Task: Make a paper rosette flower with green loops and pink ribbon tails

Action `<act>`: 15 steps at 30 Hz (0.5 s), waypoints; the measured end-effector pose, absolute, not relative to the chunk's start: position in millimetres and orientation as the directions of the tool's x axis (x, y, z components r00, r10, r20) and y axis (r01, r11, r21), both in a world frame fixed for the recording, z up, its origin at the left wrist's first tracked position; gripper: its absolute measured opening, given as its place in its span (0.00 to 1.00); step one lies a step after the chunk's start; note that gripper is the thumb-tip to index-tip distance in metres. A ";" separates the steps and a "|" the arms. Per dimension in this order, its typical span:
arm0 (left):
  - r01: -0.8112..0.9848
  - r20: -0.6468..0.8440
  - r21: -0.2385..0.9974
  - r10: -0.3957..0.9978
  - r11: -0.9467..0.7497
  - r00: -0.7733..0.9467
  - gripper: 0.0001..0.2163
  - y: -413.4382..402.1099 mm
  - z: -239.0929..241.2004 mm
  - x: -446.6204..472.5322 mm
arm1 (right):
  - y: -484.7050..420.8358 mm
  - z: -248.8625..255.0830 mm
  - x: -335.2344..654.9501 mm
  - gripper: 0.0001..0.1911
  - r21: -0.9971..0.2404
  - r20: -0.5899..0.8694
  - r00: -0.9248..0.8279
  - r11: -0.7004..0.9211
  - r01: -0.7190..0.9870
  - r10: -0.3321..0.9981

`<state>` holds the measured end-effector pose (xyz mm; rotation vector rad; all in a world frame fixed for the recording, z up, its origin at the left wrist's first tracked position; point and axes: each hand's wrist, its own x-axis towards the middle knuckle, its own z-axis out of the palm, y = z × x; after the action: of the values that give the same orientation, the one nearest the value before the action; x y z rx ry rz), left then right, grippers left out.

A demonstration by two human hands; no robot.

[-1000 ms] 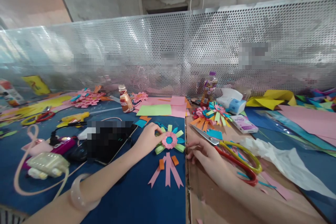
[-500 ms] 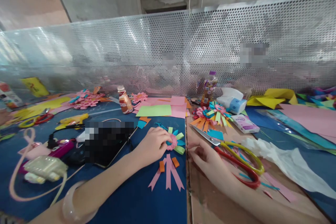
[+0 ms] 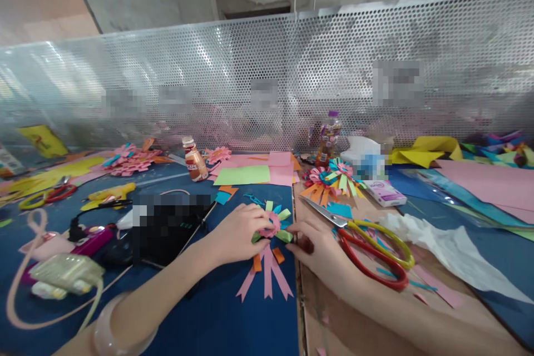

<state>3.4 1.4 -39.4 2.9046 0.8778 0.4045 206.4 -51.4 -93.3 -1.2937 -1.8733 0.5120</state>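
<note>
A paper flower [image 3: 273, 225] with a pink ring and green and blue loops lies on the blue table before me. My left hand [image 3: 240, 233] has its fingers closed over the flower's left side, covering part of it. At its right edge, my right hand [image 3: 319, 242] pinches a green loop between thumb and fingertips. Pink paper tails [image 3: 267, 278] with notched ends fan out just below the flower, with small orange paper pieces [image 3: 278, 256] among them. Scissors [image 3: 367, 247] with red and yellow handles lie beside my right hand, blades pointing away to the left.
Finished-looking paper flowers [image 3: 334, 178] lie beyond the scissors, near a tissue packet [image 3: 367, 158] and a purple-capped bottle [image 3: 329, 142]. Left of my forearm are a dark tablet-like device [image 3: 171, 231], cables and a pale adapter [image 3: 67, 272]. A perforated metal screen [image 3: 233, 83] spans the back.
My right hand has moved left onto the flower's green loop. My left thumb has come down by the flower's lower side. The whole view has shifted slightly.
</note>
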 end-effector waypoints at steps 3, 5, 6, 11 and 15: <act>0.498 0.238 0.171 0.526 -0.850 0.816 0.09 3.6 -41.5 3.7 | -52.0 -92.2 204.2 0.06 -0.695 0.381 -0.167 0.401 0.597 0.909; 0.478 0.250 0.184 0.511 -0.859 0.823 0.08 4.1 -41.6 4.3 | -52.4 -91.5 203.5 0.06 -0.692 0.381 -0.166 0.400 0.600 0.909; 0.473 0.256 0.188 0.508 -0.861 0.822 0.07 4.1 -41.3 4.6 | -52.5 -90.9 203.3 0.06 -0.691 0.381 -0.167 0.400 0.602 0.909; 0.485 0.252 0.180 0.517 -0.856 0.818 0.07 3.2 -40.1 5.7 | -52.6 -88.0 203.4 0.06 -0.686 0.388 -0.172 0.408 0.603 0.906; 0.471 0.277 0.220 0.517 -0.854 0.809 0.08 4.0 -41.9 5.3 | -52.3 -88.7 203.2 0.06 -0.683 0.397 -0.170 0.414 0.602 0.902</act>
<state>5.3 4.0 -41.9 2.8533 0.7835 0.4981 203.2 -52.3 -88.7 -1.2851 -1.8773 0.4786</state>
